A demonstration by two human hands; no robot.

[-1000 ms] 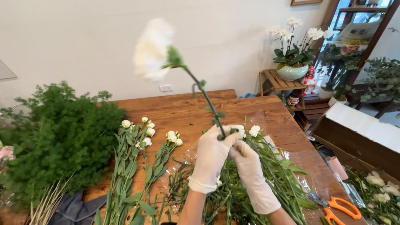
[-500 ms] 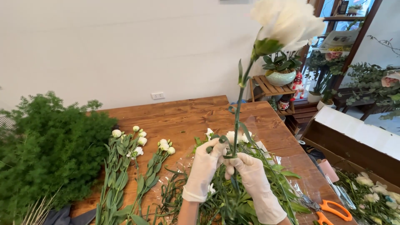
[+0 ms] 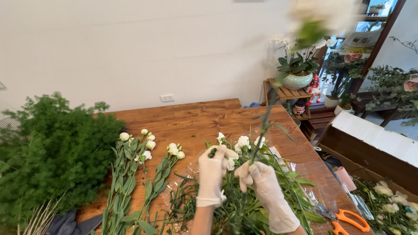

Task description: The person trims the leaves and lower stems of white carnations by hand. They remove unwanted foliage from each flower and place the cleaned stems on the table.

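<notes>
My right hand [image 3: 260,180], in a white glove, grips the stem of a long white flower [image 3: 320,15] that stands upright, its blurred bloom at the top of the view. My left hand [image 3: 214,167], also gloved, is closed on green leaves beside the stem. Both hands hover over a pile of white flowers and green stems [image 3: 244,143] lying on clear wrap on the wooden table [image 3: 191,122].
Two bunches of white-budded stems [image 3: 139,148] lie left of the pile, beside a big mass of feathery greenery [image 3: 52,148]. Orange-handled scissors [image 3: 348,217] lie at the right, near an open cardboard box [image 3: 374,143] with flowers. Potted plants on a shelf [image 3: 298,74] stand behind.
The flower has swung from leaning left to upright and slightly right. My right hand has taken the stem, and my left hand has shifted off it to the leaves.
</notes>
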